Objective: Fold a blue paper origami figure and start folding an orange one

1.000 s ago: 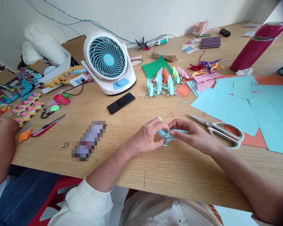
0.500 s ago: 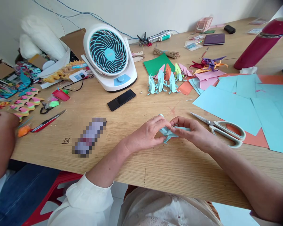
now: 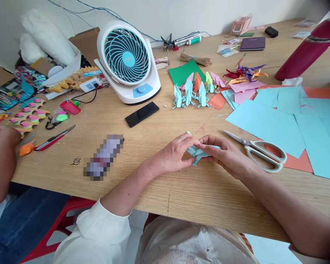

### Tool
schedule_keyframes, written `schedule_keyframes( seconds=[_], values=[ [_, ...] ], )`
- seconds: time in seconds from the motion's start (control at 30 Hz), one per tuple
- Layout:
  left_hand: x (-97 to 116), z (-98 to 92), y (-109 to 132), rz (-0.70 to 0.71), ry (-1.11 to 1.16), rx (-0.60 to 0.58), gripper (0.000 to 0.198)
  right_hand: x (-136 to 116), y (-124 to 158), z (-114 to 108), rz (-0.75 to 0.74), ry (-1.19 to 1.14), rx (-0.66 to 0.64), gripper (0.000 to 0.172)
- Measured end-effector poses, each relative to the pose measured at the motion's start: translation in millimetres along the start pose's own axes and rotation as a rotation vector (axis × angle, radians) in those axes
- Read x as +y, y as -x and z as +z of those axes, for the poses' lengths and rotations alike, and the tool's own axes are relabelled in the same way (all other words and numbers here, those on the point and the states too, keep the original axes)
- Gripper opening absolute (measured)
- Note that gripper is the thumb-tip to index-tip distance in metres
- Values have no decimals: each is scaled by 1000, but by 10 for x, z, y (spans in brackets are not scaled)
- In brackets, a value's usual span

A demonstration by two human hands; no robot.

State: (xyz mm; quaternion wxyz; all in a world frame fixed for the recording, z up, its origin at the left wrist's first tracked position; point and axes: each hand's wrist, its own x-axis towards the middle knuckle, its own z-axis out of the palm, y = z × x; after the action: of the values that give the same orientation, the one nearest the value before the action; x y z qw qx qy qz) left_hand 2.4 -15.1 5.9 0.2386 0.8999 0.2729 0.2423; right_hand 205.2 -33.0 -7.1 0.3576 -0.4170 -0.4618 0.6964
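- The left hand (image 3: 173, 157) and the right hand (image 3: 227, 157) meet over the front middle of the wooden tabletop (image 3: 181, 190), both on a small folded piece of light blue paper (image 3: 198, 154).
- The left hand's fingers (image 3: 191, 141) are bent and pressed together on the left end of the paper, thumb beneath and fingertips on top, pinching it.
- The right hand's fingers (image 3: 206, 141) are drawn together as well, gripping the paper's right part, which partly hides under them; a pointed flap sticks out below, between the two hands.
- The paper sits low, just above or on the tabletop; whether it touches cannot be told.
- White-handled scissors (image 3: 260, 153) lie just right of the right hand, blades pointing toward the hands, handles resting on an orange sheet (image 3: 297, 163).
- Large light blue sheets (image 3: 266, 124) spread across the right side.
- Behind the hands stands a cluster of small folded paper figures (image 3: 189, 96), mostly light blue, next to a green sheet (image 3: 183, 71).
- A black phone (image 3: 142, 114) lies flat in front of a white and teal desk fan (image 3: 128, 60).
- A magenta bottle (image 3: 305, 51) lies tilted at the far right.
- A red-handled cutter (image 3: 53, 138) lies at the left, near another person's arm (image 3: 0, 161) at the edge of view.
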Motion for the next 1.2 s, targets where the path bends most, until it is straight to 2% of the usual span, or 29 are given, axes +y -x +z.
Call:
schedule_keyframes(
  seconds=[0.17,0.33,0.6,0.8,1.0,1.2],
  values=[
    [-13,58,6,-15,-28,34,34,-49,17,13,-20,108,26,36],
    [-24,107,17,29,-141,52,28,-50,21,0,-60,166,24,39],
    [8,109,15,80,-327,69,16,-78,35,-30,-49,133,26,36],
    [-29,126,6,79,-231,88,28,-101,38,-1,-10,110,83,41],
    [-22,96,12,114,-268,63,31,-82,41,-10,16,28,68,39],
    [-46,56,3,48,-79,68,35,-49,26,-50,-12,4,105,39]
  ],
)
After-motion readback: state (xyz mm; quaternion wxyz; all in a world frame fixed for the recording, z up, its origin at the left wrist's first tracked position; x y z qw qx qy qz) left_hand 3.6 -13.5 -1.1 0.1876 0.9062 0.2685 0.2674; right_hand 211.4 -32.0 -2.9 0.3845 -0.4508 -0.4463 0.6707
